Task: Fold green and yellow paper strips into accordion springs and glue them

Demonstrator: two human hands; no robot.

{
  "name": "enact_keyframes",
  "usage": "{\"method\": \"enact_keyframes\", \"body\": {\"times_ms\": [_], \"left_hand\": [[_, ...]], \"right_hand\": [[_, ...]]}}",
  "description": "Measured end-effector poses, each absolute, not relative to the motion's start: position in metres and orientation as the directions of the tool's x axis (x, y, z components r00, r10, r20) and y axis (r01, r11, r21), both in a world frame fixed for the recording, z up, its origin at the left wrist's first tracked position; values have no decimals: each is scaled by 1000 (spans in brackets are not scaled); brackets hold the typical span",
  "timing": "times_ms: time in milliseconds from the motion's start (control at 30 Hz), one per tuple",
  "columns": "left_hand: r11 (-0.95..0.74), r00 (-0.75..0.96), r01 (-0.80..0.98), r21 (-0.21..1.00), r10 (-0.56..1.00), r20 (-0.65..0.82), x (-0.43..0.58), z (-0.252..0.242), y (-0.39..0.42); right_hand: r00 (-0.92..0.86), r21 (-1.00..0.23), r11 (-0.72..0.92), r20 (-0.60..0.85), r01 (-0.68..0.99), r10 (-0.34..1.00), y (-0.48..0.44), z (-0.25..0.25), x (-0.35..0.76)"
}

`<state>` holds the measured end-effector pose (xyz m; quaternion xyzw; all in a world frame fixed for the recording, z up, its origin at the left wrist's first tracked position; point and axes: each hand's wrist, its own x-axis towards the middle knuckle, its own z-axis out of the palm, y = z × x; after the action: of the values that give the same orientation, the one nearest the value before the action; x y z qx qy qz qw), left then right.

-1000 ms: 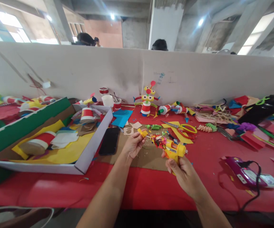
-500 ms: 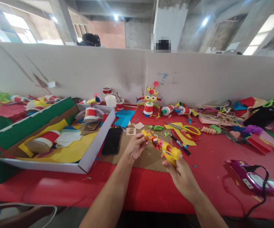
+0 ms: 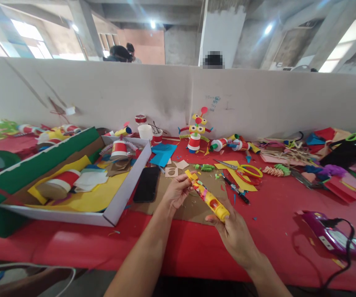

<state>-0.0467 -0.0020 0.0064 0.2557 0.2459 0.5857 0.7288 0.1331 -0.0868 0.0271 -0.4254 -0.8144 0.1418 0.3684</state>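
Both my hands hold a yellow plastic tube-shaped object point(image 3: 217, 206) with multicoloured decoration and an oval window, slanting down to the right. I cannot make out its exact kind. My left hand point(image 3: 179, 192) pinches its narrow far end, where a flat yellow tip sticks out past the fingers. Around its thicker near end closes my right hand point(image 3: 236, 231), the thumb below and the other fingers partly hidden. Beneath them lies a brown cardboard sheet point(image 3: 181, 208) with paper scraps and a green coil point(image 3: 205, 167).
Left stands a box point(image 3: 112, 208) holding paper and a cup, beside a black phone point(image 3: 146, 184). Scissors point(image 3: 249, 171) and a black pen-like tool point(image 3: 236, 189) lie to the right. Behind is a cup figure point(image 3: 194, 142); a purple device point(image 3: 329, 231) with a cord sits far right.
The yellow object has rolled in my grip, so its window now faces up and its lower projection is out of sight. My right thumb has shifted slightly left.
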Motion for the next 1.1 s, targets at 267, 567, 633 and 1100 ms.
{"method": "enact_keyframes", "body": {"times_ms": [267,567,633,1100], "left_hand": [[181,199,-722,668,979,-50,-47,6,-2],[196,202,-712,674,977,-70,-48,5,0],[193,207,-709,678,976,-61,-48,5,-1],[142,139,-737,661,989,-57,-50,5,1]], "right_hand": [[-360,-580,587,466,565,808,-85,22,136],[-375,-657,570,431,493,821,-84,27,135],[-381,-681,560,416,471,826,-83,28,134],[-202,-371,372,423,851,883,-72,22,189]]}}
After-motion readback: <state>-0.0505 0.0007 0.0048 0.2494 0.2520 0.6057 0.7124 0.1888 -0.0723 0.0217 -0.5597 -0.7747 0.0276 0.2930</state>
